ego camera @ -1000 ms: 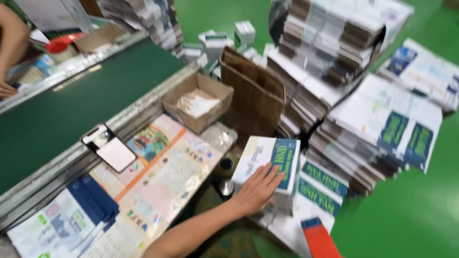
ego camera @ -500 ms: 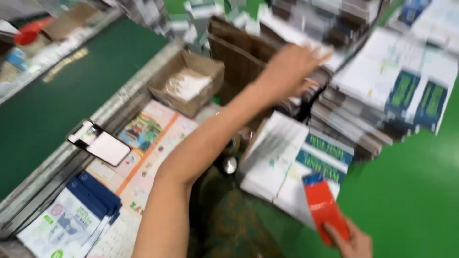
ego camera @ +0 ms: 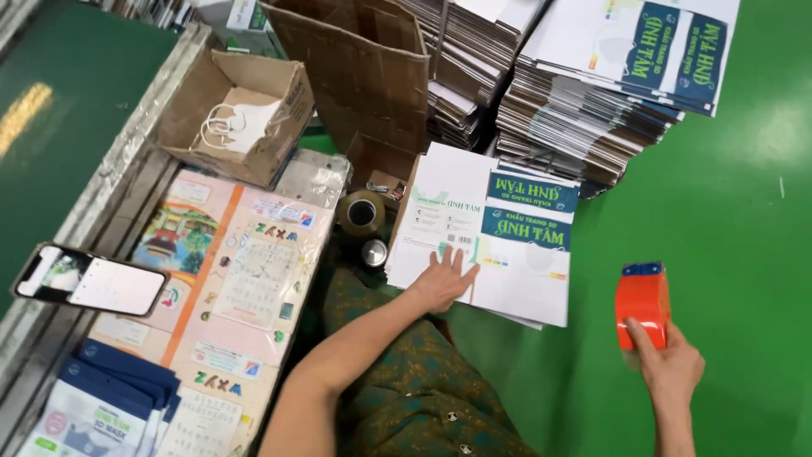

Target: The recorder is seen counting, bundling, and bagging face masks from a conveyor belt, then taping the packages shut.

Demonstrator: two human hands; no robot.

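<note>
The left hand (ego camera: 441, 279) is laid flat, fingers spread apart, on a pile of flat white cardboard boxes with green and blue bands (ego camera: 486, 233). The pile lies on the green floor (ego camera: 744, 195), right under the palm and stretching away past the fingertips. Nothing is gripped by this hand; it is only pressed on the top sheet.

The right hand (ego camera: 668, 366) is closed around an orange plastic tape holder with a blue top (ego camera: 643, 302). The holder is held upright above the green floor, well apart from the pile and to the right of it.

Just beyond the left hand, to its left, a roll of brown sticky tape (ego camera: 362, 211) and a small round silver tin (ego camera: 374, 251) are seen on the floor. Farther to the left, a flat pink printed sheet (ego camera: 245, 279) is spread out, and a phone with a lit screen (ego camera: 91, 282) is resting at its edge. Past the sheet, a small open brown box with white face masks inside (ego camera: 233, 114) is seen. Far beyond the fingertips, tall stacks of folded cardboard (ego camera: 592, 93) are piled up.
</note>
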